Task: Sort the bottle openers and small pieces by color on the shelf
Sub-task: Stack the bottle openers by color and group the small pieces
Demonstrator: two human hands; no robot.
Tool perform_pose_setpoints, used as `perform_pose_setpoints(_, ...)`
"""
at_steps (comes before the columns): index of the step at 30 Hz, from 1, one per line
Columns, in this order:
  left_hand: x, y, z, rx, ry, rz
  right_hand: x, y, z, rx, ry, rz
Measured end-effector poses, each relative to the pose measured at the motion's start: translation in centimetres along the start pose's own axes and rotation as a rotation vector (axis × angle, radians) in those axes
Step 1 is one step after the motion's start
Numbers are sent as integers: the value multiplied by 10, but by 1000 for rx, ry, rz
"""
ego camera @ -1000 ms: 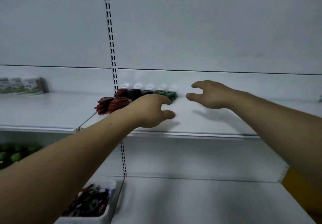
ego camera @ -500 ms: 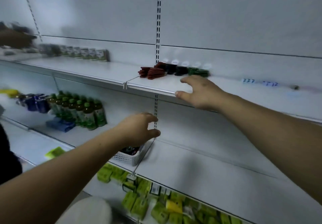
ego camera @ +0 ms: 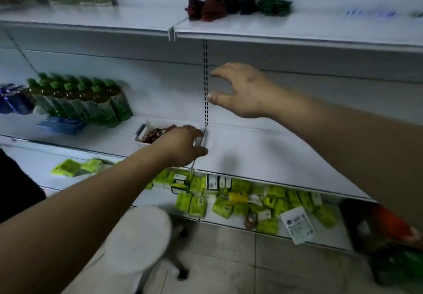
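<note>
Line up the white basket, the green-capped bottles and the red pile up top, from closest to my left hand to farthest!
1. white basket: right under the left hand, on the middle shelf.
2. green-capped bottles: further left on that same shelf.
3. red pile: up on the top shelf.

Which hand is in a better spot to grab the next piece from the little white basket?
Left. The left hand is at the white basket on the middle shelf, over the pieces inside. The right hand hovers open, higher up and apart from it.
</note>
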State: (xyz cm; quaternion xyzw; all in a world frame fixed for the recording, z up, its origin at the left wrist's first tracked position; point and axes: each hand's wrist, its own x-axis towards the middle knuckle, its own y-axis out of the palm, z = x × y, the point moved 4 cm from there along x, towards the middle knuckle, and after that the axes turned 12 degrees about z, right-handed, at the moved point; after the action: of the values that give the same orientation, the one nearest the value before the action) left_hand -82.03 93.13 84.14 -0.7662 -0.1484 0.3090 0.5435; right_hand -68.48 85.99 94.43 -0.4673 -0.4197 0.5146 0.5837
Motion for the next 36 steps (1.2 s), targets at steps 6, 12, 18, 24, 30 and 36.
perform_pose_setpoints(6,-4,9,52,-1,114,20,21,45,32,29,197,60)
perform_pose_setpoints(12,0,4,104,-20,93,20,56,91,49,63,261,142)
perform_pose_setpoints(18,37,19,148,-51,-12,80,105,140,34,115,258,245)
perform_pose_setpoints(24,90,39,188,-132,-185,107,161,197,-6,169,201,369)
perform_pose_setpoints(30,164,59,225,-215,-276,0,221,263,-40,201,136,468)
perform_pose_setpoints(36,223,90,264,-231,-301,210,273,322,-33,202,107,526)
